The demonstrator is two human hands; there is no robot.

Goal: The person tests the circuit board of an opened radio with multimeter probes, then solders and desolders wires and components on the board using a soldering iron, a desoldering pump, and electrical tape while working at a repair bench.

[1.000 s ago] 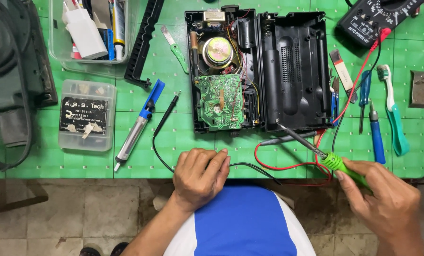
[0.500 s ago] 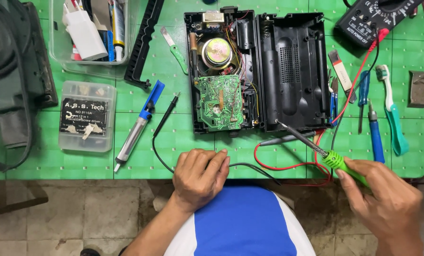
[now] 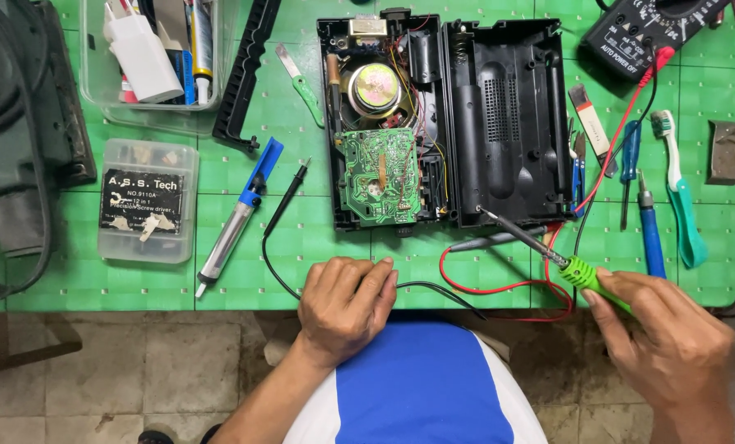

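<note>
Head view: a soldering iron (image 3: 548,256) with a green handle is gripped in the right hand (image 3: 672,345) at the near right, the fingers closed around the handle. Its metal tip is pointed far and left, ending at the near edge of the radio's open back shell (image 3: 507,115). The left hand (image 3: 347,308) is laid palm down on the near edge of the green mat (image 3: 301,238), fingers loosely curled and gripping nothing; a black lead (image 3: 281,210) is passed just beside it. A red lead (image 3: 499,284) is looped on the mat between the two hands. The opened radio (image 3: 384,107) is set in the middle of the mat, with a round speaker (image 3: 374,86) at its far end and a green circuit board (image 3: 380,177) nearer. To the left a blue desoldering pump (image 3: 240,218) is laid at a slant, and further left a clear screwdriver box (image 3: 145,201) is seen. A clear tray (image 3: 149,57) of odds is placed at the far left. On the right, a blue screwdriver (image 3: 651,234) and a teal toothbrush (image 3: 680,193) are laid side by side, and a multimeter (image 3: 647,29) is set at the far right.
</note>
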